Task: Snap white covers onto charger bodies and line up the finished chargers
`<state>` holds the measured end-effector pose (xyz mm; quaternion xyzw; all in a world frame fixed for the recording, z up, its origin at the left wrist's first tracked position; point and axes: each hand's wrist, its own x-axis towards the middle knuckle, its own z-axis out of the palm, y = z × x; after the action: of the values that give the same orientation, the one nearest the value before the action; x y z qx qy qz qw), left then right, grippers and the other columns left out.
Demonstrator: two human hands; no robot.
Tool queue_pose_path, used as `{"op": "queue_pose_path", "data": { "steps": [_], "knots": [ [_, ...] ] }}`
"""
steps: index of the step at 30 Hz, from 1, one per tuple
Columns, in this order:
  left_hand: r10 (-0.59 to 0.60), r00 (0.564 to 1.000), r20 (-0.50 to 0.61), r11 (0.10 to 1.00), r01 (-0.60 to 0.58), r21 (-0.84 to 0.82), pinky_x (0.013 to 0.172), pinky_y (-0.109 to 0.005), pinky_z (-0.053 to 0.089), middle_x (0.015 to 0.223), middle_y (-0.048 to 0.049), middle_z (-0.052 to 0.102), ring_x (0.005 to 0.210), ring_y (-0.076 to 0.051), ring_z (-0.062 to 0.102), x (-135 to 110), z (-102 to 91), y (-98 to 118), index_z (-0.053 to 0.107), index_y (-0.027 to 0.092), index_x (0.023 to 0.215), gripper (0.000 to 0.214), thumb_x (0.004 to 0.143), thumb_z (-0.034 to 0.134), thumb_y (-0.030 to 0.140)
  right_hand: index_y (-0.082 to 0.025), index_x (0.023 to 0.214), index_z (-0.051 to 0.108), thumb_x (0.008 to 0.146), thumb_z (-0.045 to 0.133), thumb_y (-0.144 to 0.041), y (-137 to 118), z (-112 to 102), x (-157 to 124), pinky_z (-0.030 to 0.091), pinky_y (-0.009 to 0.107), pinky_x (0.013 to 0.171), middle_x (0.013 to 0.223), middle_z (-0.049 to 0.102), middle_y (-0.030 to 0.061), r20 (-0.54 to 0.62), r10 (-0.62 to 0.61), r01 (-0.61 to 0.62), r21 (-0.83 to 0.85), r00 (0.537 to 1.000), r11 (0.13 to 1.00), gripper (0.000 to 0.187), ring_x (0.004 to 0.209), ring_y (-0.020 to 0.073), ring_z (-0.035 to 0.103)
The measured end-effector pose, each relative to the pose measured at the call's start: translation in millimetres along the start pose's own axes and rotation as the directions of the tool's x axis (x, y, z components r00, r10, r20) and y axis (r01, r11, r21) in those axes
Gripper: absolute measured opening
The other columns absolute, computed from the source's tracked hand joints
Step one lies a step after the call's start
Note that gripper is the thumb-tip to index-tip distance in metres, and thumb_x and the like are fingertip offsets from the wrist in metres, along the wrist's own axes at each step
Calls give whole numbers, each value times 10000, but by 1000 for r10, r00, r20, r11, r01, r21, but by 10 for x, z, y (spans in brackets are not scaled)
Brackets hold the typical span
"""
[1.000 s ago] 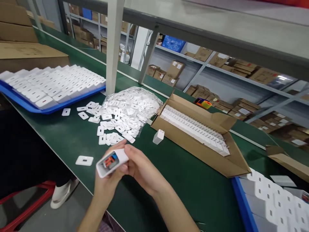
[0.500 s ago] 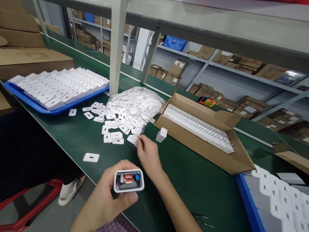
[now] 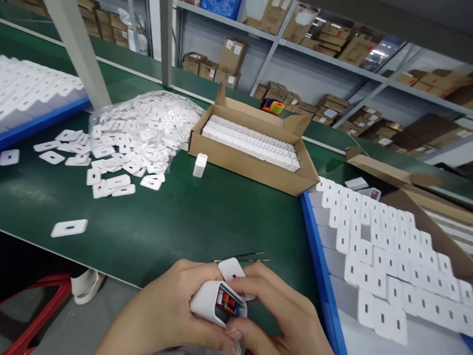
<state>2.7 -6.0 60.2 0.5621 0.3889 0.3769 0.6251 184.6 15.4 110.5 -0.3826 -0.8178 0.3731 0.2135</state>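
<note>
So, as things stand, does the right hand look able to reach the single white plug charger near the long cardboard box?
Probably yes: mostly bare green tabletop lies before the white plug charger, but the right hand is busy with a slotted white cover at the open housing.

Open white case (image 3: 204, 301), loose white cover (image 3: 229, 267)
Your left hand (image 3: 177, 301) holds the case tilted, red parts (image 3: 229, 304) showing inside its mouth; the slotted cover sits just beyond, between your right hand's (image 3: 284, 305) fingers.
</note>
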Motion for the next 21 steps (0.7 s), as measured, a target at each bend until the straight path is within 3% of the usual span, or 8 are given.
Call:
{"op": "queue_pose_path", "data": {
  "steps": [6,12,16,21],
  "knots": [
    [-14,993,114,996,3,92,513,-164,295,666,89,475,586,-78,405,122,217,35,641,182,816,267,673,818,323,-233,966,581,935,533,-222,70,-108,-296,480,166,564,820,567,-9,-18,-28,24,-177,999,984,58,619,89,574],
    [-90,992,87,950,59,305,531,-175,330,704,84,526,595,-94,447,182,406,38,617,202,855,334,645,846,325,-188,1108,510,1021,298,-276,189,-48,-521,519,168,712,974,637,78,-155,-194,106,-449,969,887,246,820,133,665],
    [-12,995,101,926,-27,376,521,-174,325,691,84,530,576,-91,445,210,464,10,596,207,845,346,666,836,380,-182,1080,519,1019,313,-273,218,-48,-565,518,160,728,975,635,78,-217,-189,83,-421,958,903,233,806,126,657],
    [21,997,75,947,-44,318,520,-193,312,642,73,516,545,-99,392,173,540,-43,623,225,826,454,689,708,649,-221,1012,561,984,454,-275,260,-155,-568,501,142,605,827,591,1,-237,-136,98,-167,962,981,123,649,80,601]
  ]
}}
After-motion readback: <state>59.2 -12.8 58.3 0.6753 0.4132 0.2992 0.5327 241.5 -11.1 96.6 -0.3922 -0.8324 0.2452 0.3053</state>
